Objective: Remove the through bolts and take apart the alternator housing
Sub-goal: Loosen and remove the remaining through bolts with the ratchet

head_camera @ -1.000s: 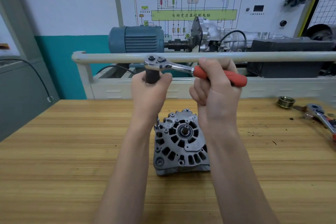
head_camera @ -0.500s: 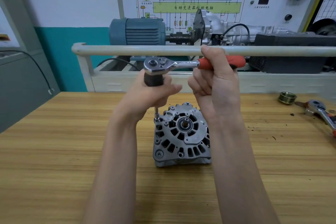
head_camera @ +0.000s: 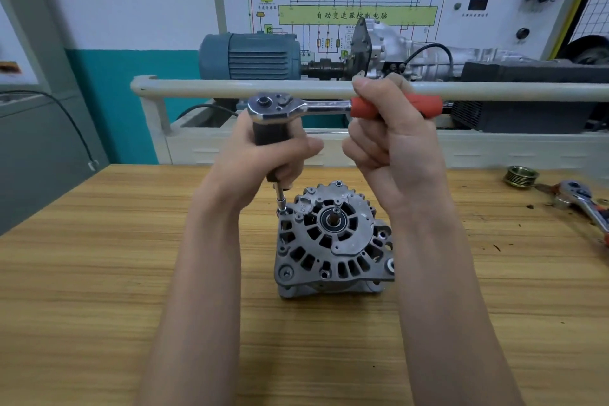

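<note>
the alternator (head_camera: 333, 241) sits on the counter (head_camera: 99, 273), just below both hands. the left hand (head_camera: 260, 158) grasps the dark extension (head_camera: 268, 137) whose socket (head_camera: 281, 204) meets the housing's upper-left corner; the right hand (head_camera: 395, 142) grasps the ratchet (head_camera: 329, 107) by its red handle.

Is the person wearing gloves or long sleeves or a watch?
No. The left hand and the right hand are both bare, with no gloves, rings or watch. Both forearms are bare too, as far as the picture reaches. The fingers have short nails.
</note>
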The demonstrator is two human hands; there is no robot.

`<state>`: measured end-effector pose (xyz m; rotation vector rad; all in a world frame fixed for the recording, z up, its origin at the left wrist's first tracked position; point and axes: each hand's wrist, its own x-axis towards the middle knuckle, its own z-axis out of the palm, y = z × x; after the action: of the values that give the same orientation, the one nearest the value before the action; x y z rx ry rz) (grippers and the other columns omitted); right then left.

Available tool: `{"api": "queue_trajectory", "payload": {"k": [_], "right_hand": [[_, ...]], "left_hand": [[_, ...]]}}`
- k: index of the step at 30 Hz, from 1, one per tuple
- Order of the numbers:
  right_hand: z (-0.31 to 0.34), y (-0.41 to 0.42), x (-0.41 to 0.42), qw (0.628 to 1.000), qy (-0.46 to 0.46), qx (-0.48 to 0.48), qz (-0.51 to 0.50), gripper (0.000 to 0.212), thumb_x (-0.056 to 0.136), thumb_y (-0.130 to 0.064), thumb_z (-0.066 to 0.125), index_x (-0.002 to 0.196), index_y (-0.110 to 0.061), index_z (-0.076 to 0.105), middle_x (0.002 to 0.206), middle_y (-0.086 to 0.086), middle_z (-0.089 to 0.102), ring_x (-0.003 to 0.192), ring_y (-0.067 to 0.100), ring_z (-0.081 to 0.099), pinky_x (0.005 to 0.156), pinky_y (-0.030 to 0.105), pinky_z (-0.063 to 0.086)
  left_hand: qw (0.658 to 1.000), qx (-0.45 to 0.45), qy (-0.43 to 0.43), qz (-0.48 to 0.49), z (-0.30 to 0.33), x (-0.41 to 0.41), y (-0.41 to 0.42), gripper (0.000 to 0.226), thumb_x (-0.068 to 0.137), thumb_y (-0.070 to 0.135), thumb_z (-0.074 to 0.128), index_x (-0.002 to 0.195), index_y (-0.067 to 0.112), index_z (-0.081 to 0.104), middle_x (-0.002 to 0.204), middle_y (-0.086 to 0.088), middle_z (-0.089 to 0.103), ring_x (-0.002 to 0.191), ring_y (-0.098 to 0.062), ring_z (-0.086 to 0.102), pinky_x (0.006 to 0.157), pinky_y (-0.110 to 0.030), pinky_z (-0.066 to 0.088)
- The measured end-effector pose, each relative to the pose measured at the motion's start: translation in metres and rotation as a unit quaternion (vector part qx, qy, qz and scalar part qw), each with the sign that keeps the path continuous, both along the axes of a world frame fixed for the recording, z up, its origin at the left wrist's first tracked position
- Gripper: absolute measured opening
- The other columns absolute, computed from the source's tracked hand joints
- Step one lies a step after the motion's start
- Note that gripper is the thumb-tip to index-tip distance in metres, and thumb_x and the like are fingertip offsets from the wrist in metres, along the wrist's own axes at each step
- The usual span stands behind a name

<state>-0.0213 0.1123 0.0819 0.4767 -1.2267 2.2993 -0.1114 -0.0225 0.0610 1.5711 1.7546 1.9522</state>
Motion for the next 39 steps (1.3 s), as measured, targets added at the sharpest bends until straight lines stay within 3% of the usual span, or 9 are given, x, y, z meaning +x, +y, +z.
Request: {"api": "queue_trajectory", "payload": {"k": [5, 12, 14, 17, 22, 27, 33, 35, 39], "right_hand": [[0.003, -0.001, -0.002, 0.999, 0.007, 0.0, 0.046, 0.045, 0.091, 0.0, 0.052, 0.06, -0.019, 0.025, 0.034, -0.009, 0.024, 0.028, 0.005, 0.014, 0.033, 0.014, 0.014], [-0.006, -0.03, 0.0, 0.98, 0.063, -0.041, -0.187, 0.041, 0.086, -0.003, 0.065, 0.058, -0.021, 0.042, 0.042, -0.009, 0.038, 0.032, 0.005, 0.027, 0.037, 0.016, 0.024], [-0.007, -0.03, 0.002, 0.98, 0.075, -0.038, -0.178, 0.044, 0.083, -0.003, 0.066, 0.053, -0.026, 0.043, 0.043, -0.008, 0.037, 0.032, 0.005, 0.027, 0.037, 0.016, 0.025], [-0.002, -0.013, 0.003, 0.995, 0.049, -0.01, -0.081, 0.044, 0.089, 0.0, 0.058, 0.06, -0.019, 0.033, 0.036, -0.011, 0.034, 0.029, 0.004, 0.021, 0.034, 0.014, 0.019], [0.001, 0.005, -0.002, 0.997, -0.004, 0.008, 0.07, 0.042, 0.083, -0.008, 0.057, 0.056, -0.019, 0.028, 0.032, -0.009, 0.02, 0.027, 0.005, 0.013, 0.032, 0.016, 0.012], [0.002, 0.001, -0.001, 0.999, -0.005, -0.046, -0.008, 0.043, 0.091, -0.002, 0.052, 0.061, -0.019, 0.025, 0.033, -0.009, 0.019, 0.028, 0.006, 0.012, 0.032, 0.016, 0.014], [-0.006, -0.018, 0.006, 0.971, 0.011, -0.104, -0.216, 0.042, 0.082, 0.004, 0.06, 0.059, -0.017, 0.031, 0.049, 0.002, 0.026, 0.037, 0.01, 0.013, 0.038, 0.017, 0.016], [-0.007, -0.021, 0.005, 0.967, 0.016, -0.115, -0.225, 0.042, 0.082, 0.005, 0.059, 0.059, -0.017, 0.03, 0.049, 0.001, 0.024, 0.038, 0.011, 0.012, 0.039, 0.017, 0.016], [0.004, -0.003, 0.001, 0.991, -0.016, -0.05, -0.124, 0.043, 0.085, 0.001, 0.054, 0.057, -0.018, 0.029, 0.035, -0.008, 0.022, 0.031, 0.008, 0.012, 0.036, 0.017, 0.015]], "left_hand": [[0.997, -0.02, -0.026, -0.073, 0.002, 0.006, -0.002, 0.033, 0.07, 0.014, 0.062, 0.044, 0.026, 0.046, 0.04, 0.012, 0.032, 0.035, -0.007, 0.023, 0.04, -0.023, 0.019], [0.93, 0.163, -0.141, 0.297, 0.008, 0.017, 0.034, 0.03, 0.08, 0.003, 0.06, 0.058, 0.013, 0.041, 0.055, -0.003, 0.028, 0.05, -0.015, 0.021, 0.049, -0.029, 0.019], [0.947, 0.138, -0.118, 0.266, 0.006, 0.013, 0.028, 0.035, 0.081, 0.001, 0.061, 0.055, 0.015, 0.042, 0.051, -0.002, 0.03, 0.046, -0.013, 0.023, 0.046, -0.026, 0.02], [0.995, 0.06, -0.018, 0.082, 0.004, 0.006, 0.007, 0.032, 0.074, 0.008, 0.068, 0.05, 0.018, 0.048, 0.043, 0.002, 0.037, 0.038, -0.016, 0.029, 0.042, -0.024, 0.027], [0.991, -0.101, 0.052, -0.069, 0.002, 0.008, -0.005, 0.029, 0.069, 0.019, 0.067, 0.046, 0.024, 0.051, 0.038, 0.005, 0.038, 0.033, -0.013, 0.033, 0.041, -0.019, 0.031], [0.999, -0.051, -0.008, -0.009, 0.004, 0.014, 0.006, 0.035, 0.066, 0.019, 0.067, 0.04, 0.024, 0.044, 0.04, 0.01, 0.031, 0.035, -0.009, 0.024, 0.041, -0.021, 0.017], [0.945, 0.119, -0.098, 0.29, 0.006, 0.022, 0.039, 0.033, 0.08, 0.0, 0.059, 0.055, 0.012, 0.041, 0.045, 0.001, 0.03, 0.042, -0.013, 0.022, 0.044, -0.023, 0.02], [0.95, 0.108, -0.087, 0.281, 0.005, 0.019, 0.039, 0.035, 0.078, 0.001, 0.06, 0.053, 0.015, 0.04, 0.045, 0.003, 0.031, 0.042, -0.012, 0.024, 0.043, -0.022, 0.023], [0.995, 0.044, -0.009, 0.087, 0.004, 0.01, 0.016, 0.034, 0.071, 0.012, 0.069, 0.047, 0.018, 0.046, 0.041, 0.004, 0.035, 0.037, -0.016, 0.027, 0.042, -0.022, 0.025]]}}
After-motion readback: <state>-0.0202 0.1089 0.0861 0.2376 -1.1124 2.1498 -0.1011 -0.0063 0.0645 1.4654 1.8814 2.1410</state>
